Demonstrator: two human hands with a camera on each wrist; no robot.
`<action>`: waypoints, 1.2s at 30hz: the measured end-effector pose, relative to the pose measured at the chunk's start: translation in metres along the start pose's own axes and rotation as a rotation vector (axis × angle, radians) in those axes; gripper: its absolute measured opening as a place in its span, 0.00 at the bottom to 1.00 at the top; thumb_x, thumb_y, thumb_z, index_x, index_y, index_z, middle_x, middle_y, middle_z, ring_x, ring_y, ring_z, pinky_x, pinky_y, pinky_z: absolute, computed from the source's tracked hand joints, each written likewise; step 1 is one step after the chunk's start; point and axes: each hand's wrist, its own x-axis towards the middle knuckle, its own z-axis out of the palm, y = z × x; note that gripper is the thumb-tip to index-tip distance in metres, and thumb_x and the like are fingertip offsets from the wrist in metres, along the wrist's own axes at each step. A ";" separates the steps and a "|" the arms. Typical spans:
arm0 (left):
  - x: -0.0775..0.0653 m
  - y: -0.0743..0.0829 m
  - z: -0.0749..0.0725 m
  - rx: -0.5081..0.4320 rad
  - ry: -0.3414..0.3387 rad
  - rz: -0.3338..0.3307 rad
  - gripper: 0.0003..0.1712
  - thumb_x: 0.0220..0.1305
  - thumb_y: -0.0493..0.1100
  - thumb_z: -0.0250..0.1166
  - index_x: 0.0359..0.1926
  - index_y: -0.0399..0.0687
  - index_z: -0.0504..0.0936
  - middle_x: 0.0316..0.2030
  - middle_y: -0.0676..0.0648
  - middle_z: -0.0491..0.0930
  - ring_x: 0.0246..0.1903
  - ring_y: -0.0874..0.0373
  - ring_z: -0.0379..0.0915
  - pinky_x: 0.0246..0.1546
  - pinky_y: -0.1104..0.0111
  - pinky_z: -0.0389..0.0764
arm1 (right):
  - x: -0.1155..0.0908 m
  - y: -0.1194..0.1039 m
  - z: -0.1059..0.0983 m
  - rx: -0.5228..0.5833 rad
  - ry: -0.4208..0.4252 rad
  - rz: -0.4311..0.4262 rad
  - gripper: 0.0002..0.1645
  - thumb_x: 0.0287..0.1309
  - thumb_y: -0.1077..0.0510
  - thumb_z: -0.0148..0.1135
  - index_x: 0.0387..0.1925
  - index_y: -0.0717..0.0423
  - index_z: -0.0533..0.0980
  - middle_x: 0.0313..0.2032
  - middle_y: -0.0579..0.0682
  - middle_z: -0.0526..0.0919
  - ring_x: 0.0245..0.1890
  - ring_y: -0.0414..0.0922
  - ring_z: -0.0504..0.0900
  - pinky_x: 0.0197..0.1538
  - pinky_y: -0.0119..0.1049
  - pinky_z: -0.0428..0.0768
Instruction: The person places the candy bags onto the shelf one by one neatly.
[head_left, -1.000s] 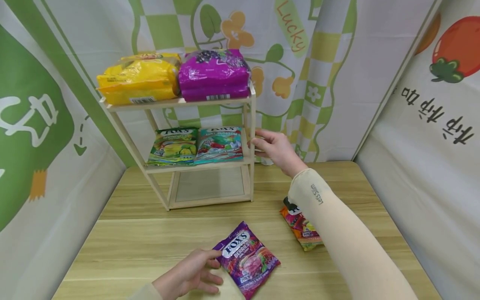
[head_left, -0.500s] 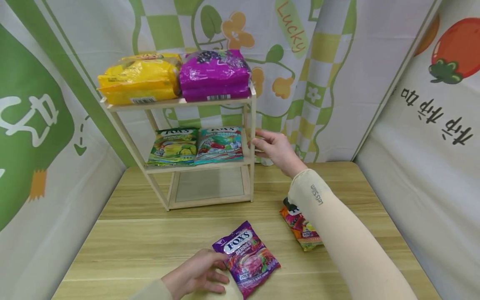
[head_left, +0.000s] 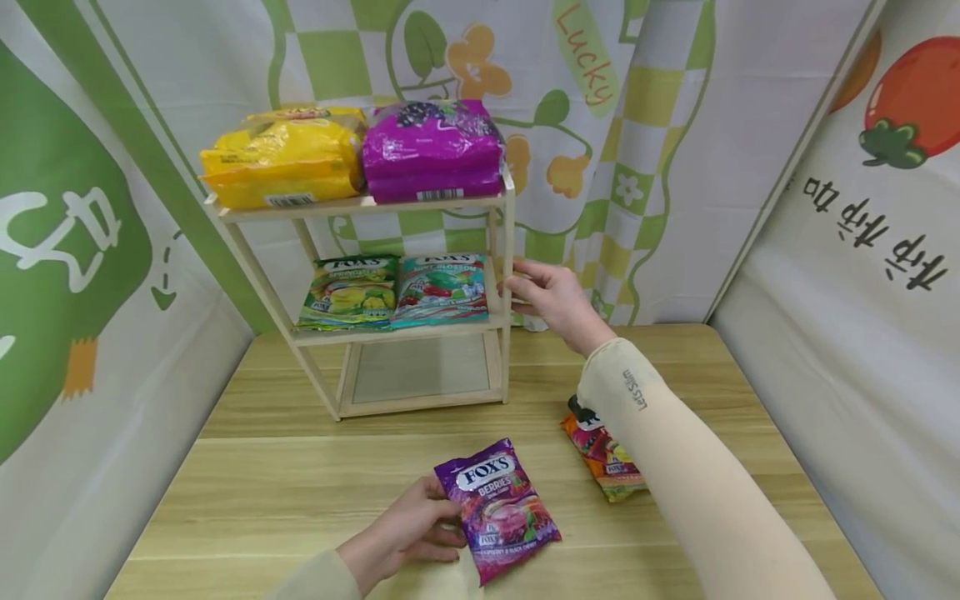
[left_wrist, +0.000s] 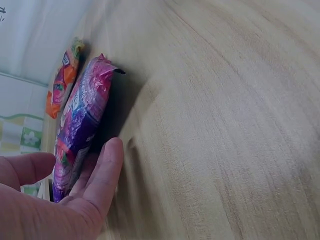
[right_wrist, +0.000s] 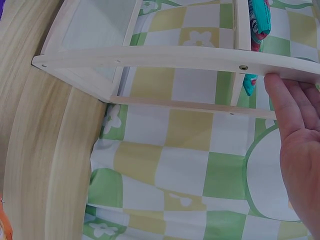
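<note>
My left hand (head_left: 412,527) pinches the left edge of a purple bag of berry candy (head_left: 504,508), low over the table. In the left wrist view the bag (left_wrist: 85,107) stands tilted between thumb and fingers, with a shadow under it. My right hand (head_left: 558,302) grips the right front post of a small wooden shelf rack (head_left: 507,350) at middle-shelf height. The right wrist view shows its fingertips at the post, the thumb out of sight. Beside the rack's base, an orange bag of candy (head_left: 600,457) lies partly under my right forearm.
On the rack's top stand a yellow bag (head_left: 288,158) and a magenta bag (head_left: 433,154). A green candy bag (head_left: 350,293) and a teal one (head_left: 442,290) lie on the middle shelf. Printed curtains (head_left: 675,167) enclose the wooden table (head_left: 300,492).
My left hand has moved right and taken hold of the purple candy bag's left edge. The bag has turned slightly and its near end has come up. The right hand stays on the post.
</note>
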 end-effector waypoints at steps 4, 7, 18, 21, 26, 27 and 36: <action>0.003 0.002 0.005 -0.008 0.013 0.018 0.32 0.68 0.36 0.64 0.63 0.31 0.55 0.43 0.33 0.80 0.35 0.46 0.84 0.38 0.52 0.89 | 0.000 0.000 0.000 -0.009 0.011 0.004 0.29 0.75 0.53 0.57 0.74 0.52 0.68 0.70 0.56 0.73 0.63 0.51 0.79 0.59 0.38 0.84; 0.004 0.005 0.010 -0.009 0.030 0.025 0.38 0.65 0.35 0.65 0.66 0.30 0.51 0.46 0.32 0.77 0.35 0.46 0.83 0.36 0.52 0.90 | 0.000 0.000 0.000 -0.005 0.015 0.007 0.30 0.75 0.53 0.58 0.74 0.52 0.67 0.71 0.55 0.72 0.64 0.51 0.79 0.59 0.38 0.84; 0.014 0.004 0.019 -0.051 0.064 0.046 0.42 0.63 0.29 0.65 0.69 0.32 0.48 0.48 0.30 0.74 0.32 0.46 0.83 0.33 0.51 0.90 | 0.000 0.001 0.001 0.009 0.019 0.003 0.30 0.75 0.54 0.59 0.73 0.52 0.68 0.70 0.55 0.73 0.63 0.51 0.79 0.59 0.38 0.84; 0.015 0.002 0.019 -0.052 0.059 0.050 0.40 0.64 0.28 0.65 0.67 0.33 0.49 0.46 0.31 0.76 0.30 0.46 0.83 0.32 0.51 0.90 | 0.000 0.001 0.001 0.012 0.017 -0.001 0.30 0.75 0.54 0.58 0.73 0.54 0.68 0.69 0.56 0.73 0.63 0.51 0.79 0.59 0.37 0.84; 0.018 0.001 0.019 -0.066 0.044 0.061 0.36 0.64 0.27 0.64 0.64 0.33 0.51 0.45 0.31 0.78 0.29 0.46 0.82 0.32 0.51 0.90 | 0.000 0.001 0.000 0.011 0.015 -0.004 0.30 0.75 0.53 0.58 0.73 0.53 0.68 0.70 0.57 0.73 0.64 0.51 0.79 0.59 0.37 0.84; 0.018 0.001 0.018 -0.068 0.041 0.062 0.35 0.64 0.27 0.64 0.63 0.33 0.52 0.45 0.31 0.78 0.28 0.46 0.82 0.32 0.51 0.90 | 0.000 0.001 0.001 0.009 0.016 -0.003 0.30 0.74 0.53 0.59 0.73 0.53 0.68 0.70 0.56 0.73 0.63 0.51 0.79 0.59 0.37 0.84; 0.020 0.005 0.015 -0.046 0.042 0.080 0.37 0.62 0.25 0.65 0.66 0.34 0.55 0.45 0.33 0.77 0.26 0.48 0.80 0.31 0.53 0.90 | 0.000 0.002 0.001 0.026 0.015 -0.022 0.27 0.75 0.54 0.58 0.71 0.51 0.71 0.67 0.60 0.75 0.62 0.51 0.81 0.58 0.37 0.84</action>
